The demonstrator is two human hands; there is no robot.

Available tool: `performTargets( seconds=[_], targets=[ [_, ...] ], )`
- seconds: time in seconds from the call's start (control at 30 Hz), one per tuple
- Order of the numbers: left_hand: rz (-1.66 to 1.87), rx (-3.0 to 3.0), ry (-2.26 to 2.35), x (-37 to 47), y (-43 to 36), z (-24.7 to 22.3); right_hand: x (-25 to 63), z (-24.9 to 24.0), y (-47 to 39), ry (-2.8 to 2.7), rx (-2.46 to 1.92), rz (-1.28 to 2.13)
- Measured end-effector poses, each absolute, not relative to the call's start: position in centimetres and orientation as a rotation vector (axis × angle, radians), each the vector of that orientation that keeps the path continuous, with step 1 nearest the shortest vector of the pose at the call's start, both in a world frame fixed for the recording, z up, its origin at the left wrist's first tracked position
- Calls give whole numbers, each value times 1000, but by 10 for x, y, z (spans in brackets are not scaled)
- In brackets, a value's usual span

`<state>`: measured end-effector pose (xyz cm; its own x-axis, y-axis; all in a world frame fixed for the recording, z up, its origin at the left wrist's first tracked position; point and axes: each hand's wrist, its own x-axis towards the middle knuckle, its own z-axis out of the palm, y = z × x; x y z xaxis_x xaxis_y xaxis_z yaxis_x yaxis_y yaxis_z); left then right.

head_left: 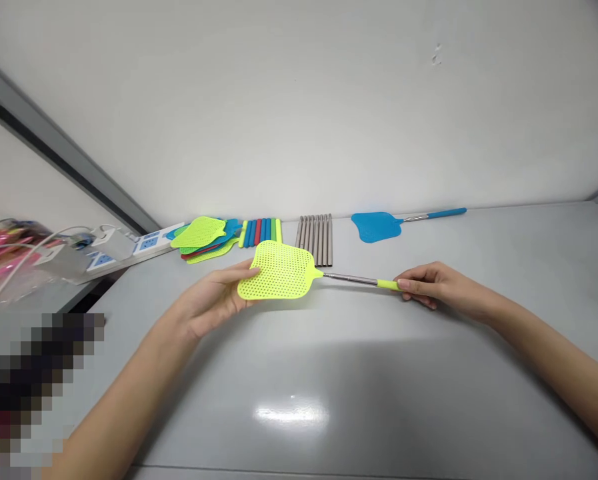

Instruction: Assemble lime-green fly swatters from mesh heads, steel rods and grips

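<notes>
Yellow-green perforated plastic fly swatter (281,272) held over grey desk (329,373): left hand (213,303) grip pinching head, right hand (429,285) grip pinching handle. Assembled already, like blue swatter (379,225) behind; loose heads (203,239), sleeves (261,231), metal rods (315,239) remaining.

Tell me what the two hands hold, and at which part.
Both hold one yellow-green fly swatter: the left hand grips the mesh head at its left edge, the right hand grips the coloured handle end.
</notes>
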<state>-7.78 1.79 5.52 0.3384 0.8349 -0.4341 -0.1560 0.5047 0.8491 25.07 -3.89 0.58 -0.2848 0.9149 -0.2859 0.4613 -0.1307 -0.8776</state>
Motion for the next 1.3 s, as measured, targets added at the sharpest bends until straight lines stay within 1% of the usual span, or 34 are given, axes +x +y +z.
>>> performTargets(
  seconds=[0.1,0.17,0.4,0.7,0.87,1.03,1.3],
  targets=[
    [525,794,1076,-85,21,53,248,10,-41,-1768,-1550,1430],
    [467,789,1125,-82,19,50,244,13,-44,-1797,-1514,1473],
    [520,844,1081,-65,6,25,235,12,-48,-1787,-1462,1556],
    [494,820,1079,-63,-12,19,241,5,-57,-1453,-1475,1933],
    [505,769,1029,-53,-18,17,242,2,-58,-1295,-1485,2065],
    [535,709,1008,-46,-19,15,243,1,-59,-1243,-1517,2090],
    [438,582,958,-37,-17,17,252,2,-57,-1220,-1580,2093]
  ],
)
